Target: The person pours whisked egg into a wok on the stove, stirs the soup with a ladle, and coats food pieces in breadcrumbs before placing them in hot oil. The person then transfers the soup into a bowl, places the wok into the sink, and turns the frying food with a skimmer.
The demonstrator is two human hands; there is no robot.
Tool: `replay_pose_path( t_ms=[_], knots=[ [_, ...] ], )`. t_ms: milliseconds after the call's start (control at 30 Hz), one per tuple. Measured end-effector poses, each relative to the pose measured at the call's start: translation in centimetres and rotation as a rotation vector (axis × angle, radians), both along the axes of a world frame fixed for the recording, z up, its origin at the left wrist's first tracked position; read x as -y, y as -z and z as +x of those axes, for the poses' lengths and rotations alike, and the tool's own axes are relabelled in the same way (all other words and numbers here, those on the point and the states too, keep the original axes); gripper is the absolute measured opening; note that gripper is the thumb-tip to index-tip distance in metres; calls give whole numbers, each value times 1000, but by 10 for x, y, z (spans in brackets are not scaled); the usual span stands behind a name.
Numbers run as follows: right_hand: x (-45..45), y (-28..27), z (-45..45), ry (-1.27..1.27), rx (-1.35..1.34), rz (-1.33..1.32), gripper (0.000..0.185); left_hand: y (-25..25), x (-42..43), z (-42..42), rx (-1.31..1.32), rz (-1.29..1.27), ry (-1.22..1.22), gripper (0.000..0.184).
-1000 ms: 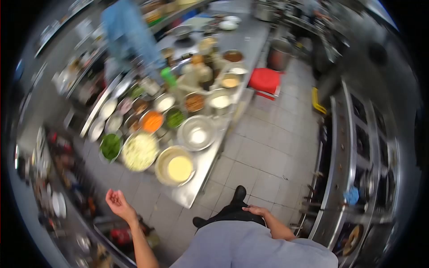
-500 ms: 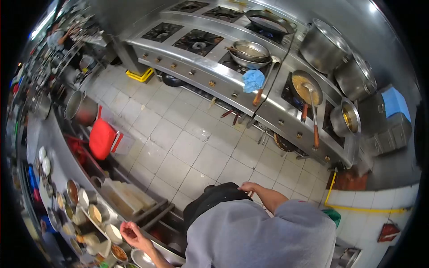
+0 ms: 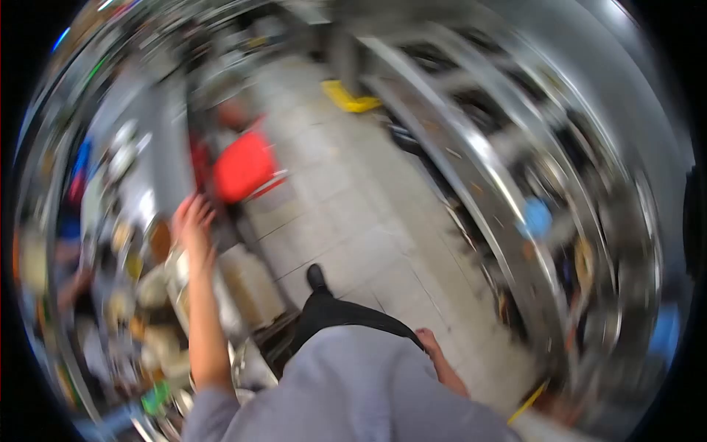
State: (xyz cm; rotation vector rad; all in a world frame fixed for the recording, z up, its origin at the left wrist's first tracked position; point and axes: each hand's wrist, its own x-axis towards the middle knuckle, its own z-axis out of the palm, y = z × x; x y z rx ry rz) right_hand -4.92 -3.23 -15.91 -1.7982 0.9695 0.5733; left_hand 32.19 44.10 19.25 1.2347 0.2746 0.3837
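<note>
My left hand [image 3: 194, 222] reaches out over the edge of the steel counter [image 3: 166, 125], its fingers apart and blurred, with nothing seen in them. Bowls and containers of food [image 3: 132, 258] lie to its left, smeared by motion. A red lid or cover [image 3: 245, 166] is just beyond it to the right. My right hand [image 3: 427, 340] hangs low beside my dark trousers; its fingers are too blurred to tell what they do.
The stove range [image 3: 471, 177] runs along the right, with a blue cloth [image 3: 535, 218] on its front part. A yellow object [image 3: 350, 97] lies on the tiled floor [image 3: 346, 214] by the stove's far end. At the left edge, a co-worker's arm [image 3: 76, 286] shows.
The view has swung back from the stove toward the counter and aisle. My left hand has stretched forward along the counter edge. My right hand stays low at my side.
</note>
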Motion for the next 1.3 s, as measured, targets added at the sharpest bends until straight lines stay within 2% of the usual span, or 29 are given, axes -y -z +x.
replay_pose_path(
  t_ms=[33,67,100,167,267,333,367,400,433,533,633,767,833,867,900,933,1000,1100,1233,1300],
  knots=[
    [-14,-13,26,-20,40,30,27,-6,-24,28,1,-28,-34,31],
    [-22,-3,43,-147,145,-7,29,-4,-53,56,52,-150,-81,29],
    [-31,2,61,-115,178,68,30,-10,-79,85,18,-207,-176,28],
    [-39,23,94,-264,224,53,34,-2,-143,141,55,-309,-274,27],
    [-34,31,125,-317,201,132,35,7,-225,187,4,-424,-388,24],
    [-36,40,149,-340,15,-60,34,25,-277,209,-50,-489,-478,25],
    [-37,38,158,-357,17,-63,34,36,-299,214,-45,-494,-494,25],
    [-39,32,166,-334,23,-20,33,43,-317,218,-86,-605,-526,27],
    [-40,27,175,-311,27,24,32,51,-333,221,-127,-716,-559,28],
    [-61,-18,207,-257,-66,95,31,85,-359,224,-135,-711,-624,32],
    [-96,-87,244,-196,-148,50,35,119,-366,224,-219,-736,-615,37],
    [-90,-85,266,-84,-154,170,39,153,-371,238,-311,-847,-748,48],
    [-94,-88,270,-89,-137,106,37,164,-378,241,-221,-780,-870,52],
    [-96,-85,268,-78,-101,113,37,178,-393,238,-149,-674,-740,56],
    [-95,-81,267,-78,-76,123,37,192,-401,246,-172,-674,-888,44],
    [-94,-77,262,-50,-50,128,37,200,-411,250,-163,-600,-833,42],
    [-87,-68,254,-180,-90,4,38,213,-439,254,-169,-440,-667,38],
    [-81,-55,226,-149,-70,-162,48,223,-457,263,-271,-264,-587,33],
    [-77,-80,211,-71,-82,-242,46,219,-434,273,-489,-101,-738,26],
    [-70,-92,208,81,-123,-167,45,211,-404,283,-557,-65,-805,23]
  ],
)
